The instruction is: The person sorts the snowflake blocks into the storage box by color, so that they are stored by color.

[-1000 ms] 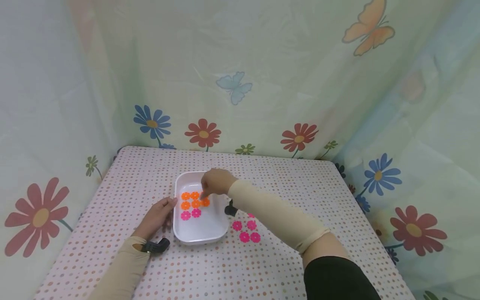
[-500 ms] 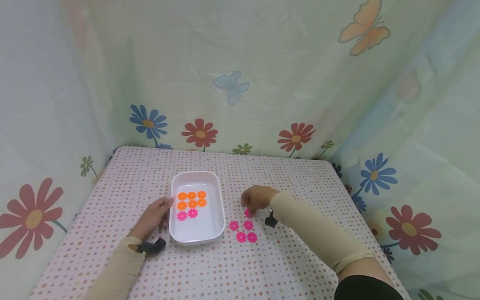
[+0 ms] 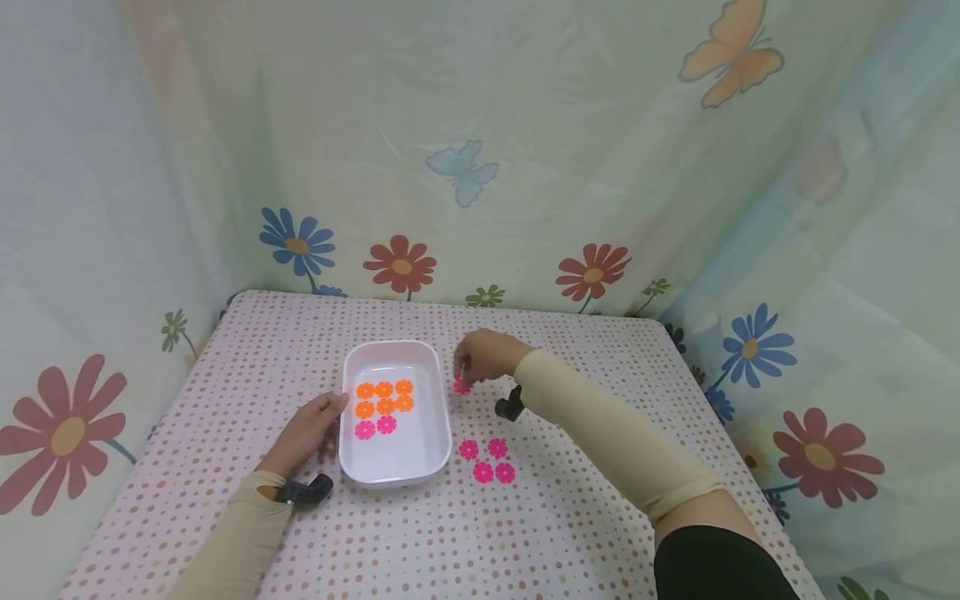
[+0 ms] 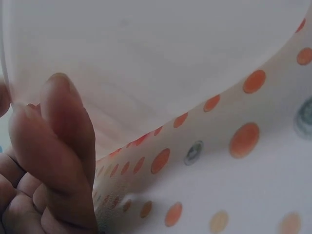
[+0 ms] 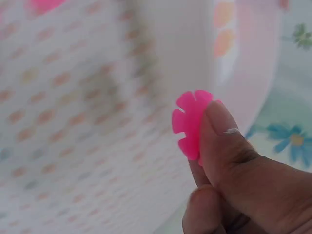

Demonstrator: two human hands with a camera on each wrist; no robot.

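Observation:
My right hand (image 3: 491, 355) pinches a pink flower-shaped piece (image 5: 189, 124) between thumb and fingers. It is in the air just right of the white tray (image 3: 446, 392), and the right wrist view has the tray's side close behind it. Inside the tray lie two rows of orange flower pieces (image 3: 384, 406) with two pink flower pieces (image 3: 386, 425) below them. At the tray's left side, my left hand (image 3: 303, 433) holds the rim. Seen from the left wrist, its fingers (image 4: 66, 131) lie along the outer wall, with the thumb tip at the rim.
Several more pink flower pieces (image 3: 483, 472) lie on the dotted tablecloth (image 3: 585, 500) right of the tray. A patterned curtain (image 3: 525, 167) with flowers and butterflies surrounds the table at the back and sides.
My right hand has gone from the tray to the pink pieces on the right, picked one up and carried it back left towards the tray. The left hand stays at the rim.

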